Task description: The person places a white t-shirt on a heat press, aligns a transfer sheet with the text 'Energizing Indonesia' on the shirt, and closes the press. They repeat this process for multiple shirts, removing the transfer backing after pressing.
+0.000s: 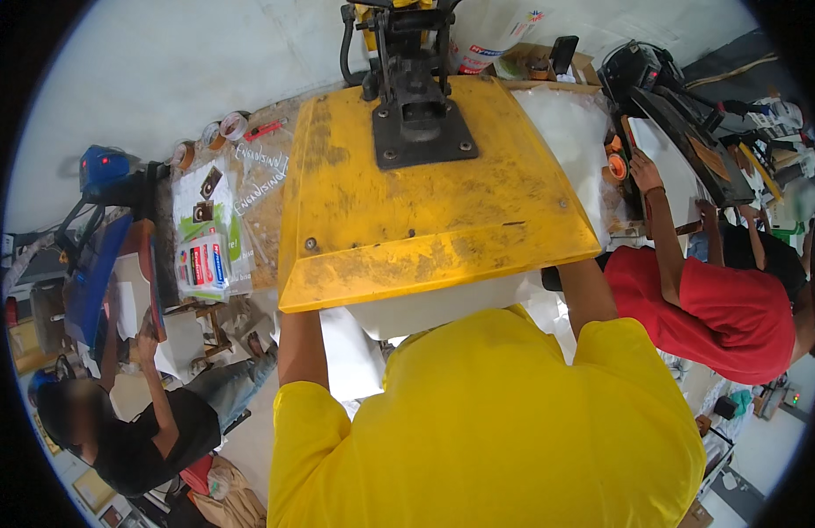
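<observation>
Both of my hands are out of view beneath the scuffed yellow upper platen (pixel 434 204) of a heat press. My left forearm (pixel 304 350) reaches under its left front corner, and my right forearm (pixel 587 294) goes in under the right one. A black bolted bracket (pixel 424 148) joins the platen to the press's linkage above. Below the platen's front edge shows an off-white sheet or pad (pixel 421 307), partly covered by the platen. White material (pixel 348 356) hangs lower, beside my left forearm. What my fingers touch is hidden.
Left of the press are tape rolls (pixel 234 125), a red utility knife (pixel 265 129) and plastic packs (pixel 203 261). A person in black works at a blue press (pixel 97 277); another in red (pixel 704 310) works by a black press (pixel 691 152). A cardboard box (pixel 582 69) stands behind.
</observation>
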A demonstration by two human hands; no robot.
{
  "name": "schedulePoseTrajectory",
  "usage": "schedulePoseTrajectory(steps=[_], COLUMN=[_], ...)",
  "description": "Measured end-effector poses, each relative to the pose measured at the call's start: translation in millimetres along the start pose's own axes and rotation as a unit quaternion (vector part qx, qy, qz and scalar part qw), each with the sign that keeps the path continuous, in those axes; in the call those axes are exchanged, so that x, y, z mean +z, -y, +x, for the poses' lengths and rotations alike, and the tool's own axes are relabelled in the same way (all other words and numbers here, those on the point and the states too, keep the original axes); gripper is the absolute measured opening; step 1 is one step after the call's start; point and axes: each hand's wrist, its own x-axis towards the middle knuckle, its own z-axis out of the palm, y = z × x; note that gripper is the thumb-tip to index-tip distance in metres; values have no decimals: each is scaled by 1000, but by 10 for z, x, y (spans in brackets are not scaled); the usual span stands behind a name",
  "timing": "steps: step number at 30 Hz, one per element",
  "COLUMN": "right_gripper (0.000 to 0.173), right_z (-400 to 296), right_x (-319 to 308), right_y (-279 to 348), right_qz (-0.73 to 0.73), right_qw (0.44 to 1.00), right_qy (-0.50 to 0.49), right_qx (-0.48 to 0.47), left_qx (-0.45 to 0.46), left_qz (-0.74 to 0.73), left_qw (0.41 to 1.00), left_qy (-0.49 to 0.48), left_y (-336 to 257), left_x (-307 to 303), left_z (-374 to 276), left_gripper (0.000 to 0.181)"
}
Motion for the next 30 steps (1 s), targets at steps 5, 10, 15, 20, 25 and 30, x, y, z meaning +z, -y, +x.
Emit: schedulePoseTrajectory(steps=[5, 10, 15, 20, 25, 30], right_gripper=[46, 47, 47, 48, 49, 50], right_z=[-146, -251, -377, -514, -674, -899], right_x=[-57, -54, -90, -95, -143, -91], right_y=[-157, -221, -304, -386, -529, -572], right_qz=[21, 34, 52, 83, 139, 240], right_qw=[1000, 999, 998, 995, 988, 965], right_qy=[-8, -5, -11, -19, -27, 13], right_qx=[15, 25, 32, 47, 67, 101], left_qx=[-50, -76, -102, -120, -134, -128], left_qz=[-41, -73, -111, -142, -196, -254], left_qw=[998, 993, 985, 977, 964, 951], left_qy=[23, 50, 85, 106, 122, 119], left_y=[125, 160, 222, 322, 527, 758], left_x=[-126, -223, -251, -146, 110, 139], left_z=[-158, -128, -50, -114, -127, -162], left_gripper=[45, 45, 45, 45, 45, 45])
